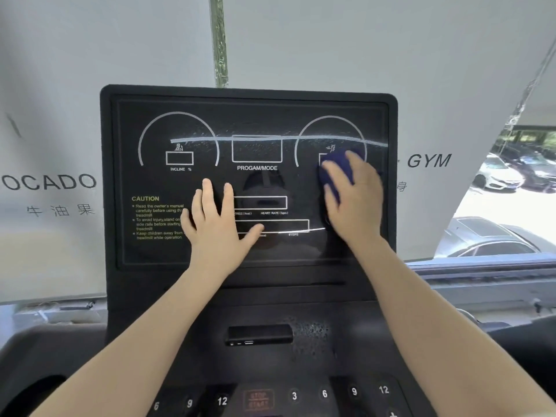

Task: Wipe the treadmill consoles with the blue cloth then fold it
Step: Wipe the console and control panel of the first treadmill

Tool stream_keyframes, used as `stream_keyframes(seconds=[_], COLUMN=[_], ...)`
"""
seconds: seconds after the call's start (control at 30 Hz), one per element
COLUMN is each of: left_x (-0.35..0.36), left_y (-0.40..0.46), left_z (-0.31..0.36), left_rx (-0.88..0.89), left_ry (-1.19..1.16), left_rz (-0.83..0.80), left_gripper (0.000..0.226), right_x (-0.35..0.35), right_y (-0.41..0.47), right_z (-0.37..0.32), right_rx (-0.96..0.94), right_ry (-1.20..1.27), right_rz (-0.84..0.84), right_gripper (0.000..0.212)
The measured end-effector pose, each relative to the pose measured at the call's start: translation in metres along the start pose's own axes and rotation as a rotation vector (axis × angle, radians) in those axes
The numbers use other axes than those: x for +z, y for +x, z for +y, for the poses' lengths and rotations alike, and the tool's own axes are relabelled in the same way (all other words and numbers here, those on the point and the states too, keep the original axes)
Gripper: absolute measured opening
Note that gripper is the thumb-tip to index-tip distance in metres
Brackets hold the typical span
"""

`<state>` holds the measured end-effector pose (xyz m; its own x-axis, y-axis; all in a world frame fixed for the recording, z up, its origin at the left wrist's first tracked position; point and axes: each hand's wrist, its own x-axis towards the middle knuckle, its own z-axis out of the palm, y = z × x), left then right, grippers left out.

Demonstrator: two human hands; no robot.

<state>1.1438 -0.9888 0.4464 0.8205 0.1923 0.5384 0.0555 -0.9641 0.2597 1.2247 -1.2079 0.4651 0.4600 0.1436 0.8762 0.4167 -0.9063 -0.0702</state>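
I see the right hand (352, 200), fingers (332, 176) spread flat, pressing the bunched blue cloth (337, 167) on the console (255, 182)'s right dial; unwiped panel lies leftward, where the left hand (216, 218) rests flat, holding nothing.

We see the treadmill console (248, 179) upright before us, a black glossy panel printed with two white arcs, "INCLINE %", "PROGAM/MODE" and a yellow "CAUTION" block; speckles show across its upper half; the blue cloth (336, 170), bunched and dark, lies pressed against the right arc, mostly covered.
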Motion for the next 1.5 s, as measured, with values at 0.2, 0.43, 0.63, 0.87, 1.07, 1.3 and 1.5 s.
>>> stream_keyframes(seconds=[0.2, 0.43, 0.63, 0.87, 1.07, 1.3, 1.5], left_x=[-0.008, -0.01, -0.016, -0.011, -0.007, -0.01, -0.013], left_y=[-0.002, 0.001, -0.006, -0.032, -0.056, -0.061, -0.064], left_z=[-0.032, -0.045, -0.063, -0.107, -0.145, -0.176, -0.186], left_rx=[0.14, 0.239, 0.354, 0.211, -0.078, 0.1, 0.052], left_ry=[-0.052, -0.038, -0.173, 0.0, -0.009, -0.17, -0.478], left_rz=[-0.012, -0.05, 0.039, 0.0, -0.069, -0.045, -0.014], left_gripper=[0.065, 0.069, 0.06, 0.089, 0.109, 0.073, 0.06], right_x=[0.01, 0.017, 0.0, 0.013, 0.027, 0.015, 0.034], right_y=[-0.017, -0.086, -0.074, -0.093, -0.124, -0.129, -0.122], right_z=[-0.044, -0.087, -0.035, -0.101, -0.157, -0.107, -0.191], right_rx=[0.102, -0.428, 0.083, 0.09, -0.428, -0.072, 0.07], right_ry=[0.02, 0.117, -0.02, -0.016, 0.132, -0.034, -0.084], right_rz=[0.054, -0.141, -0.022, 0.037, -0.181, -0.025, -0.017], right_gripper=[0.036, 0.035, 0.036, 0.031, 0.033, 0.031, 0.03])
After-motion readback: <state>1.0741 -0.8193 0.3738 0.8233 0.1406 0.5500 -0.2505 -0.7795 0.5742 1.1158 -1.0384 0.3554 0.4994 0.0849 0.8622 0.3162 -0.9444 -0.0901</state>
